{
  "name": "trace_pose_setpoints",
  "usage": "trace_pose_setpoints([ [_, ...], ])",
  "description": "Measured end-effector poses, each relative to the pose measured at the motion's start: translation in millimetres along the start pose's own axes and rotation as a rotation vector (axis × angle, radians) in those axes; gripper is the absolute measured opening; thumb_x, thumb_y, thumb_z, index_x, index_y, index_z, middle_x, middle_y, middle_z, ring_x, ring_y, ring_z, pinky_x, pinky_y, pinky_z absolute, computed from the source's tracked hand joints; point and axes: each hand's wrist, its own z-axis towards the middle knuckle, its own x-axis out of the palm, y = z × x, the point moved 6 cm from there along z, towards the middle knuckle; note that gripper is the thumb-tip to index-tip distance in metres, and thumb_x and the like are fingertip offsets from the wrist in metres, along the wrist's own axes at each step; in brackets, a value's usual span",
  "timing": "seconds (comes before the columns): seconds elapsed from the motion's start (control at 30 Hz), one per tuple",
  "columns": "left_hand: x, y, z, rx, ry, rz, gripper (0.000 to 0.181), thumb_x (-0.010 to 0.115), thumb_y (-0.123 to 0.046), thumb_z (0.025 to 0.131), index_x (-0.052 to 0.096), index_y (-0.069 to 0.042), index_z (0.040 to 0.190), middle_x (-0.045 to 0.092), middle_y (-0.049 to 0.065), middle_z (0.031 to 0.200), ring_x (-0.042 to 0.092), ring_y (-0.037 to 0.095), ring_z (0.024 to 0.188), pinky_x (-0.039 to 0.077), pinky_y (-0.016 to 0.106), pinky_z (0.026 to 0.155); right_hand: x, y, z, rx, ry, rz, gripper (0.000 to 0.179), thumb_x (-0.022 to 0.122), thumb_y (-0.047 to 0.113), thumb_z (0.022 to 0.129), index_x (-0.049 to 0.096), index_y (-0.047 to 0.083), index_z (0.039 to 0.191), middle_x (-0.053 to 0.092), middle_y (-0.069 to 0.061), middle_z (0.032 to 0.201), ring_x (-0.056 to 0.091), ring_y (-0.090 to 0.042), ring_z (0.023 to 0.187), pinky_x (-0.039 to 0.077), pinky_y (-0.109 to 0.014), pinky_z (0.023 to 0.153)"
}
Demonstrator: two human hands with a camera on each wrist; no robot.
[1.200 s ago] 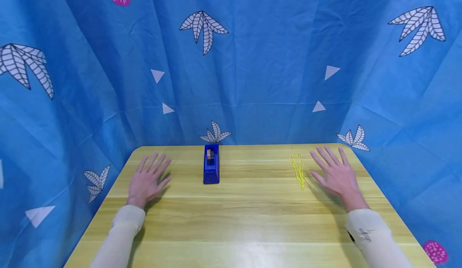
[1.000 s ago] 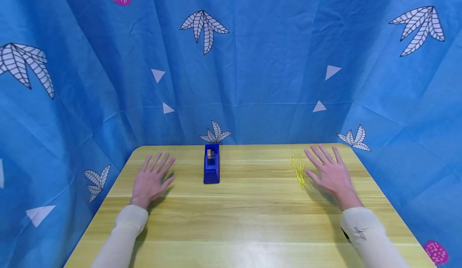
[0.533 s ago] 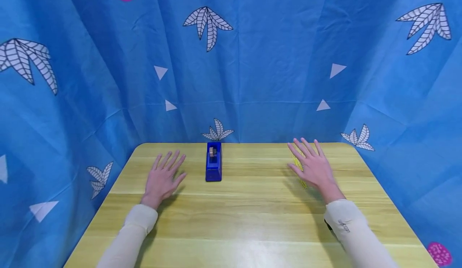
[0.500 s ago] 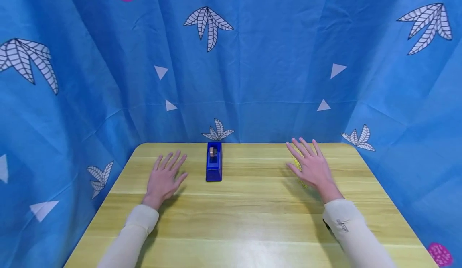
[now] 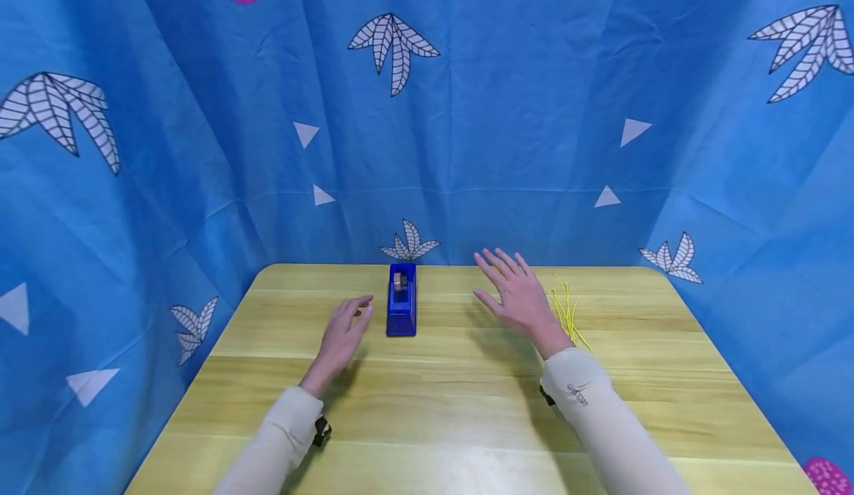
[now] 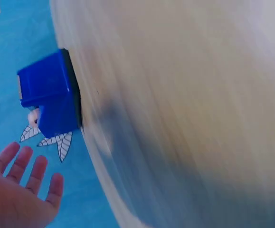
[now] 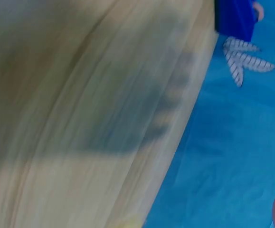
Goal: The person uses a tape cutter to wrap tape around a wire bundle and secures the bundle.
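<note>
Left hand [image 5: 342,336]: hovers released, with loosely bent fingers, just left of a glossy blue, box-shaped tape dispenser [image 5: 402,322], apart from it. Right hand [image 5: 523,302]: hovers released too, with straight, spread fingers, between that dispenser and a loose bundle of thin yellow strands [image 5: 568,315]. Dispenser: stands close to the far edge of a pale wood-grain table [image 5: 440,413], bearing a small, round, brownish roll [image 5: 398,281]. Strands: lie on the table's right part. Beyond: blue fabric curtain [image 5: 520,124], printed with white leaves, white triangles and magenta ovals.
</note>
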Motion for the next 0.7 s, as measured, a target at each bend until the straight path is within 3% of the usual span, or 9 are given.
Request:
trace_pose_setpoints([
  [0.13, 6.6, 2.1, 3.1, -0.080, 0.024, -0.123, 0.046, 0.051, -0.037, 0.109, 0.058, -0.006, 0.143, 0.056, 0.014, 0.143, 0.055, 0.032, 0.125, 0.047, 0.052, 0.104, 12, 19, 18.2, 0.008, 0.047, 0.063, 0.072, 0.054, 0.049, 0.103, 0.030, 0.019, 0.164, 0.037, -0.007, 0.167, 0.029, -0.032, 0.156, 0.018, -0.054, 0.129],
  [0.43, 23.6, 11.2, 11.6, -0.295, 0.057, -0.370, 0.046, 0.057, -0.036, 0.107, 0.058, -0.005, 0.141, 0.059, 0.017, 0.141, 0.056, 0.036, 0.126, 0.049, 0.052, 0.102, 44, 54, 48.0, 0.083, 0.123, 0.246, 0.071, 0.046, 0.052, 0.107, 0.019, 0.022, 0.167, 0.032, -0.007, 0.169, 0.029, -0.034, 0.156, 0.020, -0.054, 0.128],
  [0.7, 35.2, 15.7, 19.8, -0.371, 0.017, -0.442, 0.039, 0.056, -0.028, 0.108, 0.062, -0.001, 0.135, 0.060, 0.019, 0.131, 0.059, 0.035, 0.118, 0.052, 0.046, 0.100, 69, 76, 57.9, 0.157, 0.172, 0.400, 0.068, 0.050, 0.045, 0.108, 0.024, 0.020, 0.166, 0.031, -0.009, 0.169, 0.030, -0.037, 0.155, 0.023, -0.056, 0.126],
])
